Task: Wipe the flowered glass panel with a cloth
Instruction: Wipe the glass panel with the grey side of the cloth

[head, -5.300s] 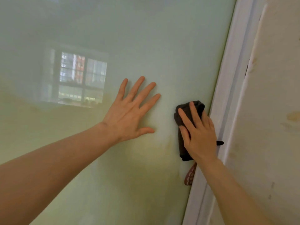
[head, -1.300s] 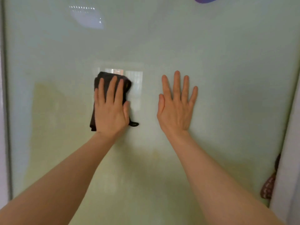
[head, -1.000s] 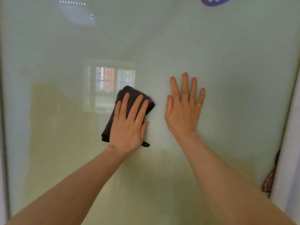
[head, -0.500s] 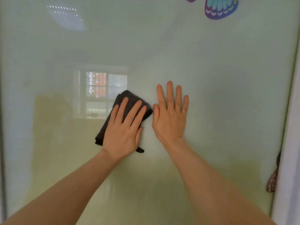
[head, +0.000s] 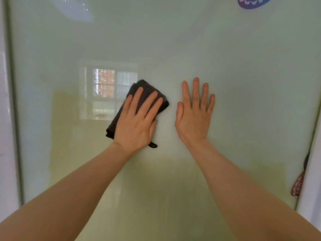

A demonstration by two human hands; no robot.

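I see my left hand pressing the dark cloth flat on the glass panel. My right hand lies flat beside it and may leave smudges.

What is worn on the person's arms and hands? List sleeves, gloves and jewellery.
Nothing is worn that shows. The left hand and right hand are bare, without gloves, rings or watch. Both forearms are bare to the frame's lower edge; no sleeve is visible.

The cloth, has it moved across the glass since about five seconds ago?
Yes. The cloth was against the right frame; now it lies well left of it, mid-panel, under the left hand.
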